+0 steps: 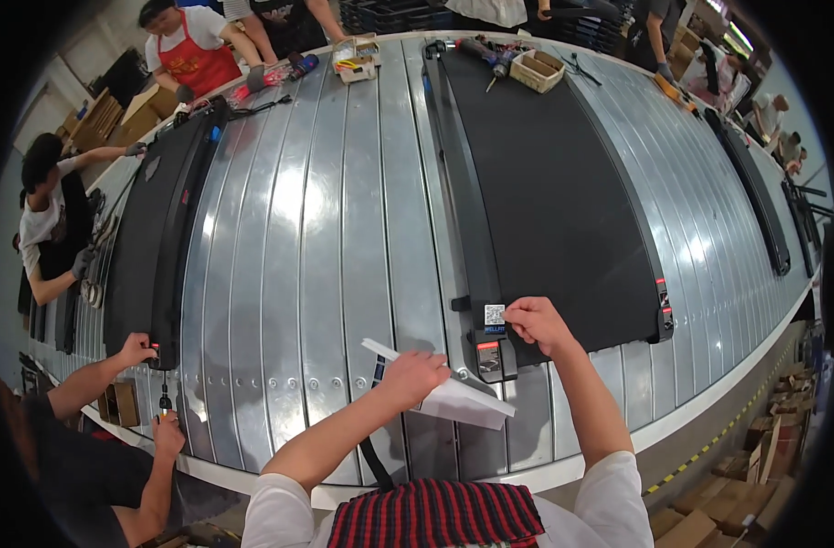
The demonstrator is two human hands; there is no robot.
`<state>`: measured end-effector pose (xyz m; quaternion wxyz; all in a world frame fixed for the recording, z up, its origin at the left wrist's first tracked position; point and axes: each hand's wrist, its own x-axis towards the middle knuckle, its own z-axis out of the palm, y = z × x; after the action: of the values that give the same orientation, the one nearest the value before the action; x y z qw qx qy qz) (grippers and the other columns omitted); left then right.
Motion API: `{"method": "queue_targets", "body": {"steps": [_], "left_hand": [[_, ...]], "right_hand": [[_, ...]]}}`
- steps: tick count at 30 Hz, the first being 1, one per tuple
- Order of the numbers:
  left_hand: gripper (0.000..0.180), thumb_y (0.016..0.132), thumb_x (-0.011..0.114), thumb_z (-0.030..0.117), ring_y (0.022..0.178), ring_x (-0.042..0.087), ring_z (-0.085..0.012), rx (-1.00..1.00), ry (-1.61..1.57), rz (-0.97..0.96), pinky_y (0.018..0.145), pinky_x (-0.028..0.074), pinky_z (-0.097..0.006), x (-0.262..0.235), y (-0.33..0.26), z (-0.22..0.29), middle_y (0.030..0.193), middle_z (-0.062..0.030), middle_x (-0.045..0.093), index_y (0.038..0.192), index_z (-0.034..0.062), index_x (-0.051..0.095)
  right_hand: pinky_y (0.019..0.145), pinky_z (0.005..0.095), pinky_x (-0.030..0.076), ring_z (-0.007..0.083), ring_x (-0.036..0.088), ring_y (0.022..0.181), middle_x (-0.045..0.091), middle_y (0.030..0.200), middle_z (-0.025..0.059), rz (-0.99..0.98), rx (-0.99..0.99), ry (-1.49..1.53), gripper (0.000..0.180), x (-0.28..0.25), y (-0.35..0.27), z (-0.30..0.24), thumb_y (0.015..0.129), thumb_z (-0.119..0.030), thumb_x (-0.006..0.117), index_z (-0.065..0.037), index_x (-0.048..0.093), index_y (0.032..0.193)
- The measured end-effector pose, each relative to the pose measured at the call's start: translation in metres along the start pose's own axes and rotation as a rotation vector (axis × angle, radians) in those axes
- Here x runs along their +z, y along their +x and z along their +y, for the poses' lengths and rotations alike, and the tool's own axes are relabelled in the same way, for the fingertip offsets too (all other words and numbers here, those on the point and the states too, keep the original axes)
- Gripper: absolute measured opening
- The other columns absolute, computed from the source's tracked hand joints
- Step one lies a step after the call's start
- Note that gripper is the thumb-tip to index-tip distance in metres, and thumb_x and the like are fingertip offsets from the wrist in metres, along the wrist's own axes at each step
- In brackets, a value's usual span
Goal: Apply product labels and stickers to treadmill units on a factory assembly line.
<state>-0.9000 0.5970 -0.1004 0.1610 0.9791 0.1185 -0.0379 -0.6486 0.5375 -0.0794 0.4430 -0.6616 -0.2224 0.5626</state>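
A long treadmill base with a black belt point(549, 173) lies on the metal table in front of me. My right hand point(538, 325) is closed, its fingertips pinching the right edge of a small white QR-code sticker point(495, 315) over the near end of the left side rail point(476, 228). Whether the sticker touches the rail, I cannot tell. Below and to the left, my left hand point(415, 378) is closed around a stack of white label sheets point(467, 403). A warning label point(490, 360) with a red strip sits on the rail's end cap, just below the sticker.
Another treadmill base point(152, 219) lies to the left, where a co-worker's hands point(168, 432) hold a screwdriver-like tool at its near end. A power drill point(490, 57) and a parts box point(537, 71) rest on the far end of my base. Cardboard point(709, 498) lies beyond the table's right edge.
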Motion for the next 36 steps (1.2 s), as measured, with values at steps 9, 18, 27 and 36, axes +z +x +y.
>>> {"method": "queue_targets", "body": {"steps": [9,18,27,36], "left_hand": [[0.007,0.067,0.051,0.010,0.080,0.053,-0.0196,0.121,0.003,0.175,0.070,0.042,-0.031,-0.009,0.010,0.010,0.097,-0.0064,0.052,0.073,0.0083,0.055],[0.018,0.069,0.050,0.009,0.091,0.053,-0.0243,0.076,-0.051,0.035,0.075,0.042,-0.035,-0.004,0.022,0.008,0.112,-0.0092,0.049,0.086,0.0076,0.054],[0.008,0.067,0.052,0.009,0.079,0.054,-0.0199,0.117,-0.010,0.171,0.069,0.043,-0.031,-0.004,0.020,0.007,0.109,-0.0092,0.052,0.074,0.0067,0.054],[0.015,0.068,0.050,0.008,0.084,0.054,-0.0234,0.112,-0.055,0.133,0.071,0.043,-0.035,-0.004,0.024,0.008,0.113,-0.0105,0.049,0.082,0.0062,0.052]], "right_hand": [[0.033,0.0206,0.023,0.0056,0.035,0.037,0.045,0.049,0.0014,-0.130,0.099,-0.116,0.009,0.006,0.020,0.012,0.073,-0.006,0.058,0.002,0.055,0.071],[0.032,0.0219,0.022,0.0063,0.034,0.036,0.046,0.048,0.0027,-0.116,0.076,0.007,0.009,0.007,0.023,0.018,0.072,-0.006,0.058,0.003,0.056,0.072],[0.033,0.0217,0.024,0.0067,0.036,0.036,0.048,0.048,0.0033,-0.064,0.048,-0.066,0.010,0.009,0.022,0.021,0.071,-0.008,0.058,0.002,0.057,0.070],[0.034,0.0206,0.026,0.0061,0.037,0.037,0.047,0.050,0.0023,-0.043,0.046,-0.064,0.008,0.011,0.017,0.018,0.073,-0.006,0.057,0.002,0.056,0.073]]}}
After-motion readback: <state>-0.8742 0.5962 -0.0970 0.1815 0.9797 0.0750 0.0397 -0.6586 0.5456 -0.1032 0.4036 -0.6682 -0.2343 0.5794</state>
